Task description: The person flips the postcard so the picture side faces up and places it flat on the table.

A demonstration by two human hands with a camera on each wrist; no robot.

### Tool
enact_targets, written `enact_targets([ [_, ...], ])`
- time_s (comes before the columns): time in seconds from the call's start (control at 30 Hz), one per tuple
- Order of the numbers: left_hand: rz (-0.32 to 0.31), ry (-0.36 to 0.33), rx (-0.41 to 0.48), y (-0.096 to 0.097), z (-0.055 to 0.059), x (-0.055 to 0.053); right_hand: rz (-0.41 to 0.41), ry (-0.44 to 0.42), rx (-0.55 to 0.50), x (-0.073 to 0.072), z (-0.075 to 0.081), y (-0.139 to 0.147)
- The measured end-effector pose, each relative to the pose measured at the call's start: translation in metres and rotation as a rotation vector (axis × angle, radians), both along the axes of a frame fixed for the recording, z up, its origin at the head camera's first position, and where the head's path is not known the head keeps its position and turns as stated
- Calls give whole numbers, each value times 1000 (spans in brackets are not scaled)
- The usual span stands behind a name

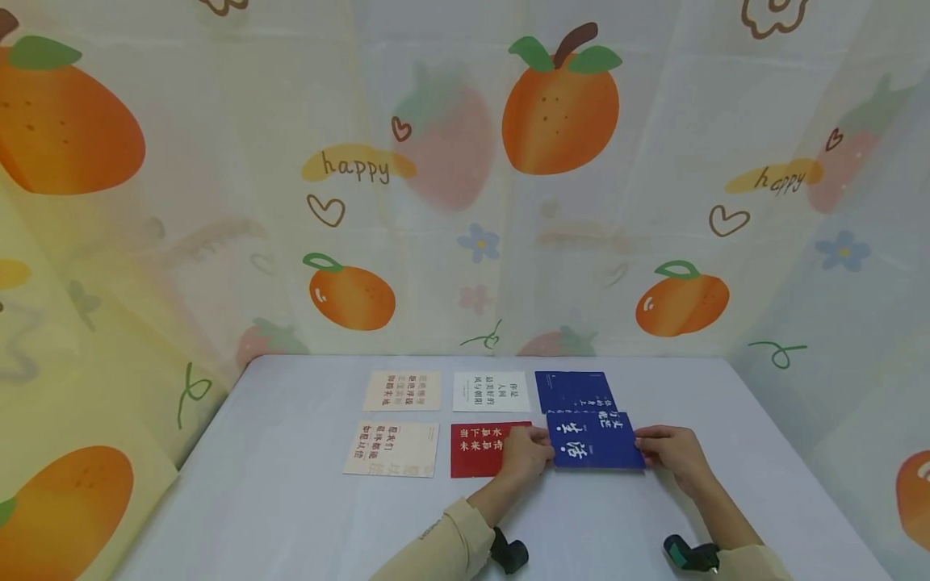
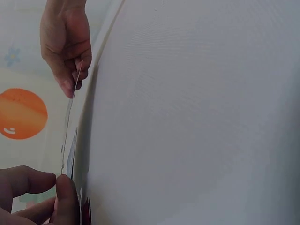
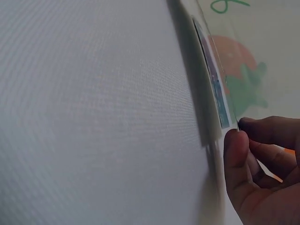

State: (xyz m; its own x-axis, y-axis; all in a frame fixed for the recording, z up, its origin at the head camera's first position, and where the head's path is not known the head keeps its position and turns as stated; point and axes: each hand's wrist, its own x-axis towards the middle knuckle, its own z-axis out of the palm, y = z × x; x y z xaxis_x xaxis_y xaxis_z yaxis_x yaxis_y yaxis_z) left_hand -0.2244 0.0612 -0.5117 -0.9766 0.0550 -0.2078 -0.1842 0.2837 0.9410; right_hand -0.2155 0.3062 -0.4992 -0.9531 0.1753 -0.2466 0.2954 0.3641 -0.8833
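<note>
A dark blue card (image 1: 596,442) with white Chinese writing is stretched between my two hands in the front row. My left hand (image 1: 526,453) pinches its left edge, thumb against fingers, and overlaps the right part of a red card (image 1: 475,461). At the opposite edge, my right hand (image 1: 677,456) pinches the card; the right wrist view shows thumb and forefinger (image 3: 272,131) meeting at the rim. Seen edge-on in the left wrist view, the held card stands slightly off the tabletop. Its top edge overlaps another blue card (image 1: 576,390) lying behind it.
On the white table (image 1: 291,516) a white card (image 1: 490,392) and a cream card (image 1: 402,391) lie in the back row. A second cream card (image 1: 391,449) lies front left. Behind the table hangs a fruit-printed curtain (image 1: 450,266). Dark wrist devices (image 1: 512,555) sit below the sleeves.
</note>
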Motion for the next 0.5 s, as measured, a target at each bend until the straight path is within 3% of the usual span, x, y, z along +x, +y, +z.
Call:
enact_targets([
  [0.5,-138,-53,-213,-3,15,4,-1,-31,98,2,3,-7],
])
